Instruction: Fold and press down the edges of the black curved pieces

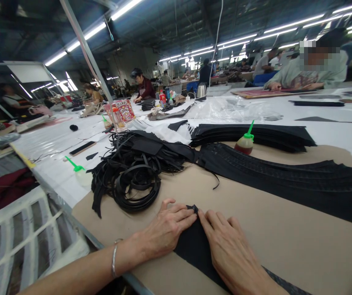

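A black leather-like panel (196,250) lies on the brown board, its far end folded into a small dark tip. My left hand (171,223) comes from the left, fingers together, pinching that tip. From the other side my right hand (229,246) rests along the panel, its index fingertip at the tip and the other fingers bent close together. Both thumbs are partly hidden. Beyond my hands are a heap of black strips (137,180) and a fanned row of black panels (274,174).
The brown board (293,241) covers the near table. A green-tipped bottle of brown liquid (244,144) stands by a stack of black pieces (252,135). Another green-tipped bottle (83,175) is at left, near the table edge. A person (311,71) works across the table.
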The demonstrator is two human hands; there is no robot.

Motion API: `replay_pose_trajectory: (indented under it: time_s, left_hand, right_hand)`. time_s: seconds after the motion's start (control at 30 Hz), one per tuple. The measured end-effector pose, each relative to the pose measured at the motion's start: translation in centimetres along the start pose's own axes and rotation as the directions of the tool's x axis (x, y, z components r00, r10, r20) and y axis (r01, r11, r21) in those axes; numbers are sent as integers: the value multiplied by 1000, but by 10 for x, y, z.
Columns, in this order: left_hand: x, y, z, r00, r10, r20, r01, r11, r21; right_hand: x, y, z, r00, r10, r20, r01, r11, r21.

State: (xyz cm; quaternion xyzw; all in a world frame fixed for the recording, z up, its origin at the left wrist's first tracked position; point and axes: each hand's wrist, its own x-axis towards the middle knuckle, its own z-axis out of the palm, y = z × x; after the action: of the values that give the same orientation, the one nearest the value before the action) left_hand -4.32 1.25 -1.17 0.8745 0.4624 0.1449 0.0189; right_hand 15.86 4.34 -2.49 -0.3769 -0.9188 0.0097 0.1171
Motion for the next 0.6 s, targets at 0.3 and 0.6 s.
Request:
replay_pose_trajectory:
  time_s: [0.3, 0.6]
  left_hand:
    - [-2, 2, 2, 999, -30, -12, 31, 999, 34]
    - [-2, 4, 1, 999, -35, -15, 36, 999, 40]
  right_hand:
    - [-2, 6, 8, 1000, -5, -9, 5, 1000, 28]
    - [-2, 12, 22, 998, -55, -40, 56, 998, 20]
